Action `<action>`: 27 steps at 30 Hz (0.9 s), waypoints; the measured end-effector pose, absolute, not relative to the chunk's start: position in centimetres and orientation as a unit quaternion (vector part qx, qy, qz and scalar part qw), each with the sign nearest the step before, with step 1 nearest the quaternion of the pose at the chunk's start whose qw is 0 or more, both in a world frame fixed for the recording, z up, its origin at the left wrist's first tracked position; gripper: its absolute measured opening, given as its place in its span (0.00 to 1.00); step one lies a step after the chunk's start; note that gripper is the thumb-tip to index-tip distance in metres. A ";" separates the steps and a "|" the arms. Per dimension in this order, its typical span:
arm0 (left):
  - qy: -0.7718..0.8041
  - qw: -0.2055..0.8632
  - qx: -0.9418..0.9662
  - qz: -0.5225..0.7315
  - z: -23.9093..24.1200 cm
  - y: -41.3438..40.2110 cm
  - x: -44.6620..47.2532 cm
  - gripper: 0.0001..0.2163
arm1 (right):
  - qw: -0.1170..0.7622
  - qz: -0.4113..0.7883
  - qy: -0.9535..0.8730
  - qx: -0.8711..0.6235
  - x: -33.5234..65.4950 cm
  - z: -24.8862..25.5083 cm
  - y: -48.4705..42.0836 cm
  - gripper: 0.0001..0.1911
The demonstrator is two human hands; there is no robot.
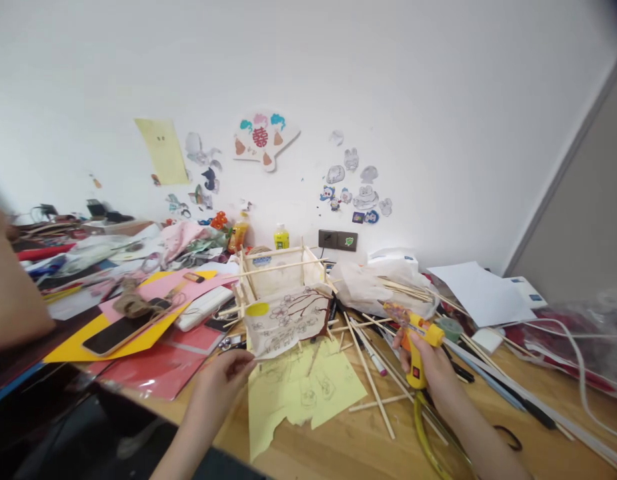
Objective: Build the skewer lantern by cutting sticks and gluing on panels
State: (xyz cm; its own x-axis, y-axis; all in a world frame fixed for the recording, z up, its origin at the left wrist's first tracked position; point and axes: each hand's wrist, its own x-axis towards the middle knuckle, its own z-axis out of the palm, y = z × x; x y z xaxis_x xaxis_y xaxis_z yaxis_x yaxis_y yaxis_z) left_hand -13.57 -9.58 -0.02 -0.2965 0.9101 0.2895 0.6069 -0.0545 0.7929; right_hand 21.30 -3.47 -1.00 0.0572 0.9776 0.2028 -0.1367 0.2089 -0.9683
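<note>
My left hand pinches the lower left corner of a painted paper sheet, which shows a blossom branch and a yellow disc. The sheet hangs against the front of a box-shaped frame of wooden sticks. To the right, my right hand is wrapped around the handle of a yellow glue gun, whose nozzle tilts up and left, apart from the frame. Under the frame's front lies a torn yellow sheet with pencil sketches.
Loose wooden sticks and a marker lie between the frame and the glue gun. A phone rests on coloured paper at left. A plastic bag and white paper lie at back right. Someone's arm shows at far left.
</note>
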 end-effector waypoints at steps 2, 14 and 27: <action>0.678 0.142 0.568 0.444 0.1 -9.3 -14.4 0.13 | 0.590 0.473 -0.501 -0.421 21.2 -0.9 -3.6 0.20; 0.646 -0.028 0.633 0.425 -0.4 -8.9 -13.6 0.10 | 0.581 0.492 -0.498 -0.415 21.5 -1.9 -3.0 0.20; 0.532 -0.047 0.567 0.627 1.5 -10.1 -13.4 0.06 | 0.580 0.498 -0.495 -0.414 21.2 -1.6 -3.1 0.18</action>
